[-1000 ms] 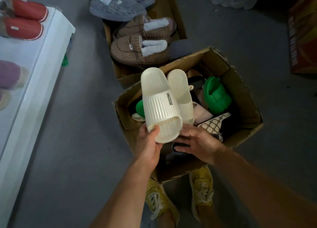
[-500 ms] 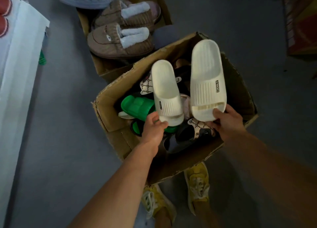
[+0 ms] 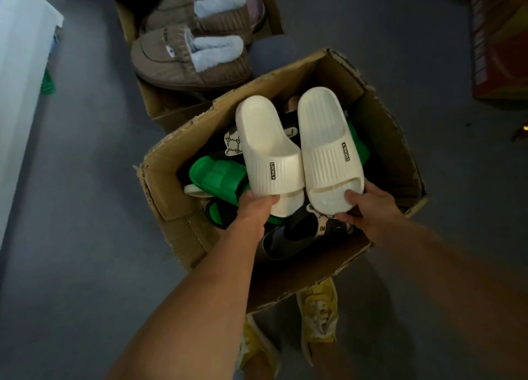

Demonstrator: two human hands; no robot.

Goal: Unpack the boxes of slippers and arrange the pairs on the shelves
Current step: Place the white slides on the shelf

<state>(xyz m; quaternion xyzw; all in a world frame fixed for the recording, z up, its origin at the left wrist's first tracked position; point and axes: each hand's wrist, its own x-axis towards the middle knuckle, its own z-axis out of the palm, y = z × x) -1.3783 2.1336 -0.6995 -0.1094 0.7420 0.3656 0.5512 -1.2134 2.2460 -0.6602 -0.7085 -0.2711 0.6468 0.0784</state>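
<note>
each hand grips a white slide, left hand (image 3: 254, 208) and right hand (image 3: 368, 208), above the box (image 3: 183, 225); next, probably carry the pair toward the shelf (image 3: 20, 73) at nine o'clock.

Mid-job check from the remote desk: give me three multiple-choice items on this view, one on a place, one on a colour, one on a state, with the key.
1. Where are the two white slides?
A. on the white shelf
B. held above the open cardboard box
C. on the floor beside the yellow shoes

2. What colour is the quilted slide in the box, left of the white pair?
A. green
B. red
C. blue

3. How does the right hand stand?
A. open and idle
B. flat on the box rim
C. gripping the toe end of one white slide

Key: 1 B, both slides hang over the box's contents, one in each hand. 2 A, its strap is bright green. 3 C, the thumb lies on the slide's front and the fingers are under it; the left hand grips the other.
</note>
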